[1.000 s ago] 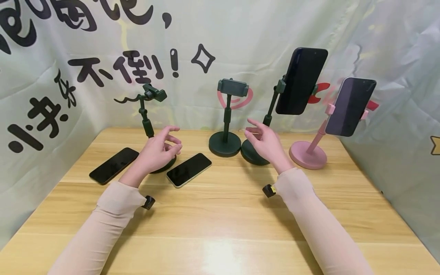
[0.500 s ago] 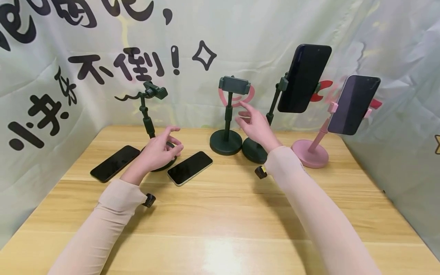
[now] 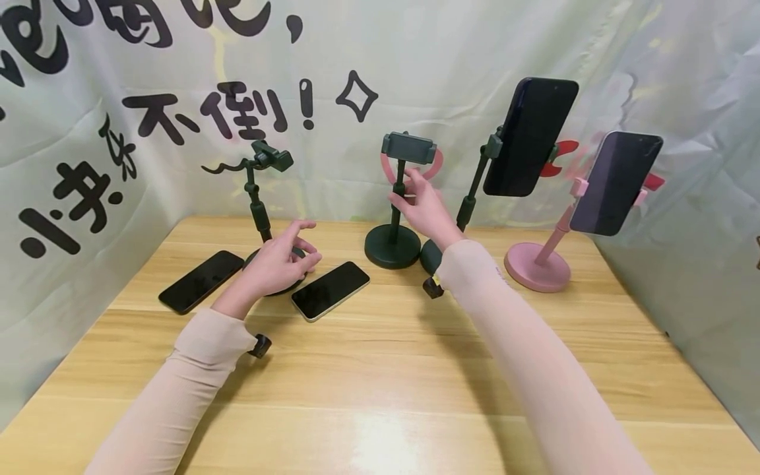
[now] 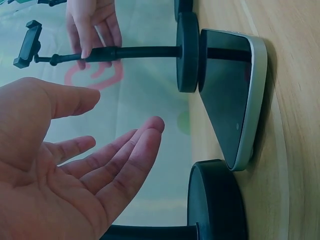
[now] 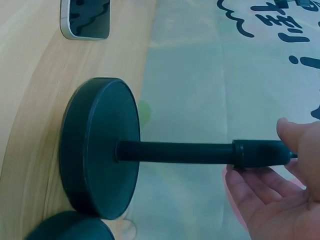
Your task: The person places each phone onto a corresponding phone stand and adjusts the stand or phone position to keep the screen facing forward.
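Middle stand [image 3: 392, 247]: upright on the tabletop [image 3: 368, 369], unmoved.
Right hand [image 3: 426, 210]: you've brought it to that pole [image 5: 175, 152], fingers around it; whether they're grasping cannot be told.
Left hand [image 3: 276, 264]: your fingers stay loose, released, near the left stand [image 3: 259, 214].

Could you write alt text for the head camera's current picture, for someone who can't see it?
A person's right hand is at the stem of an empty middle stand on a wooden table. The left hand, fingers loose, is by an empty left stand between two flat-lying phones. At right, a dark stand and a pink stand hold upright phones.
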Demonstrator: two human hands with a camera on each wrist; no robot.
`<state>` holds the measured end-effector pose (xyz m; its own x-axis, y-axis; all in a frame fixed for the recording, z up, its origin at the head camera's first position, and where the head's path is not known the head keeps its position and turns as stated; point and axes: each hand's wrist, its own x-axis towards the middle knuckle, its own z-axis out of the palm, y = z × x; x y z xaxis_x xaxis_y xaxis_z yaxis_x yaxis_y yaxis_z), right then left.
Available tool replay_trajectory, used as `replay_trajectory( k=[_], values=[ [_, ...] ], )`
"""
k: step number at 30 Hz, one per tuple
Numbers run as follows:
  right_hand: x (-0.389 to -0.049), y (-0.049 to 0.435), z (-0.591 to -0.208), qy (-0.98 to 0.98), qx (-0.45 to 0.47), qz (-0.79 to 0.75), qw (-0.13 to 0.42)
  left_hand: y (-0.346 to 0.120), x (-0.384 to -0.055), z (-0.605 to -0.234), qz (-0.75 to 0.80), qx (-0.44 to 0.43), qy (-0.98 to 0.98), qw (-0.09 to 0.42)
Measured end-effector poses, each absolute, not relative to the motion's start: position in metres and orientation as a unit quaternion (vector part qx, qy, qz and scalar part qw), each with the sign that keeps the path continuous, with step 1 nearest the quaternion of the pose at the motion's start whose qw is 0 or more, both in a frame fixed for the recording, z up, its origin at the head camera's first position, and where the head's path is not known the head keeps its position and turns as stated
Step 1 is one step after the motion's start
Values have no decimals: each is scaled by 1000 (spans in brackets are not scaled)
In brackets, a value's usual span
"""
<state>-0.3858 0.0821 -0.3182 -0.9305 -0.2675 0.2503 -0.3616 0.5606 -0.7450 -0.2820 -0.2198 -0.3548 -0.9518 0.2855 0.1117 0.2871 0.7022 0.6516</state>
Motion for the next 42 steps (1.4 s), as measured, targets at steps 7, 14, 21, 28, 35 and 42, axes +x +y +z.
replay_trajectory(
  k=[7, 14, 21, 28, 35, 42],
  values=[
    [-387, 72, -321, -879, 177, 433, 92, -220, -282, -356, -362, -158, -919, -5],
    [-391, 69, -325, -880, 172, 426, 116, -218, -283, -357, -365, -158, -918, -5],
    [-386, 71, -326, -873, 196, 430, 116, -217, -283, -357, -365, -166, -916, 0],
    [-379, 73, -328, -868, 215, 434, 111, -217, -282, -357, -369, -167, -915, -3],
    [-370, 77, -326, -862, 229, 439, 108, -215, -282, -358, -372, -171, -912, -2],
    [-359, 82, -329, -848, 246, 457, 106, -214, -282, -358, -375, -172, -911, -6]
  ],
)
